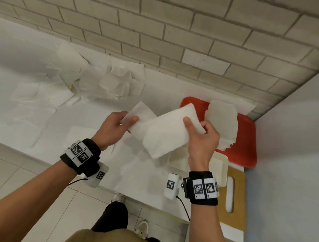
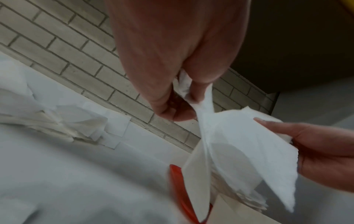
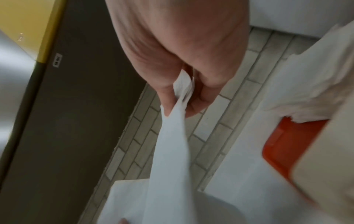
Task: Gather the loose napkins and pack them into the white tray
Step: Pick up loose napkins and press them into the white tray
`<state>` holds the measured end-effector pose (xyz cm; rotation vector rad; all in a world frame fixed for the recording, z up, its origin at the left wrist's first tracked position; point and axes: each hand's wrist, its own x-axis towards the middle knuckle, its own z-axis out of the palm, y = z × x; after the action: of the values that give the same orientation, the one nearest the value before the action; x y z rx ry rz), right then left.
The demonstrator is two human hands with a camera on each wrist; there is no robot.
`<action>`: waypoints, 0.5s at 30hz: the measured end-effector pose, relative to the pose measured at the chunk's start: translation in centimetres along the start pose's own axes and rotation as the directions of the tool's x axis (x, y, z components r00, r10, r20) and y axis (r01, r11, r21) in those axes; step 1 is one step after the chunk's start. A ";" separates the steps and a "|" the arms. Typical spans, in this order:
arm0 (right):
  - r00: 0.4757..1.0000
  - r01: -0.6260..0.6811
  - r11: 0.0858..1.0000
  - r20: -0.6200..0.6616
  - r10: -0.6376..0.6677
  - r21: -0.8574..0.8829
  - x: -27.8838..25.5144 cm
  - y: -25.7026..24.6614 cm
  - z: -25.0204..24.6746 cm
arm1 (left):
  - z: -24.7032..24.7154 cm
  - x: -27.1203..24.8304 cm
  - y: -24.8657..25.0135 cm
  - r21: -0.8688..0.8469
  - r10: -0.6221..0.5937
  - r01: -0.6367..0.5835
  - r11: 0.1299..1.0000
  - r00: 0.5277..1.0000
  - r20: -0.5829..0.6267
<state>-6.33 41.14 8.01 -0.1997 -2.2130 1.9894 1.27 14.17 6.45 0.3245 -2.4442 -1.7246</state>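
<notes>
My left hand (image 1: 115, 126) and right hand (image 1: 200, 136) each pinch an end of the folded napkin (image 1: 165, 132), its long axis running between them. The white tray (image 1: 220, 168) lies just below my right hand, the nearer one.

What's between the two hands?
A white napkin stretches between them: the left hand pinches one end, the right hand the other. The head view shows it best, held above the counter.
</notes>
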 end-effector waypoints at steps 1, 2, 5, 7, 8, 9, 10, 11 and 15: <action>0.995 -0.010 1.000 -0.097 0.008 -0.025 -0.2 1.0 -1.1 | 0.7 -0.4 0.2 -0.005 -0.005 0.005 1.000 0.999 -0.046; 0.982 -0.022 0.998 -0.190 0.010 -0.063 -0.6 2.2 -2.2 | 1.4 -0.8 0.4 0.008 -0.017 0.018 1.000 0.997 -0.079; 0.932 0.017 0.956 -0.343 -0.122 -0.293 -1.8 5.9 -5.3 | 3.1 -1.9 0.4 0.073 -0.048 0.056 0.996 0.993 -0.108; 0.925 0.061 0.844 -0.287 -0.248 -0.533 -2.4 8.0 -6.8 | 4.0 -2.7 0.3 0.090 -0.053 0.062 0.994 0.994 -0.100; 0.925 0.068 0.753 -0.241 -0.294 -0.655 -2.7 8.9 -7.4 | 4.5 -3.0 0.3 0.096 -0.059 0.067 0.993 0.994 -0.093; 0.924 0.063 0.653 -0.202 -0.323 -0.755 -2.9 9.6 -7.9 | 5.0 -3.3 0.4 0.102 -0.063 0.072 0.992 0.994 -0.086; 0.925 0.051 0.575 -0.178 -0.335 -0.816 -3.1 10.1 -8.2 | 5.4 -3.5 0.6 0.110 -0.066 0.075 0.991 0.995 -0.079; 0.927 0.044 0.529 -0.164 -0.338 -0.847 -3.3 10.2 -8.5 | 5.7 -3.7 0.8 0.121 -0.064 0.073 0.990 0.995 -0.070; 0.925 0.030 0.498 -0.164 -0.342 -0.867 -3.3 10.0 -9.6 | 6.9 -4.3 2.3 0.159 -0.033 0.037 0.987 0.999 -0.029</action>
<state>-1.16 50.83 -1.08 -0.3325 -2.6168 0.5092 3.56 22.32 6.39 0.4069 -2.5785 -1.5293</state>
